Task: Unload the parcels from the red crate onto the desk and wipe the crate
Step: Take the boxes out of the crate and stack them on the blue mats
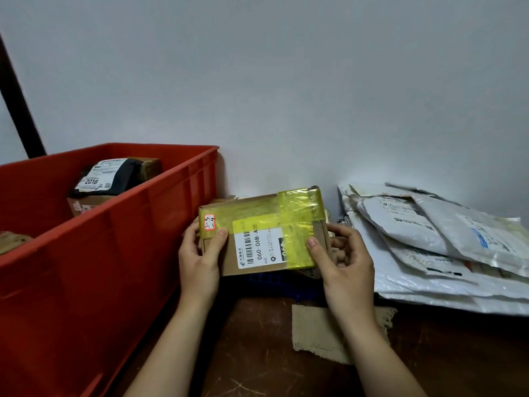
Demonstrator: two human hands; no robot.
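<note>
Left hand and right hand each pinch an end of the box, thumbs on top, fingers curled beneath. It hangs over the desk, between the crate and the mailers. Best to lower it flat beside the mailers, clear of the cloth, and release both ends together. More parcels lie in the crate

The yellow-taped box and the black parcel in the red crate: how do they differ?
The yellow-taped box is brown cardboard; the black parcel looks soft and dark. The left hand and right hand hold the yellow-taped box outside the red crate; the black parcel lies inside it. Both carry white labels.
</note>
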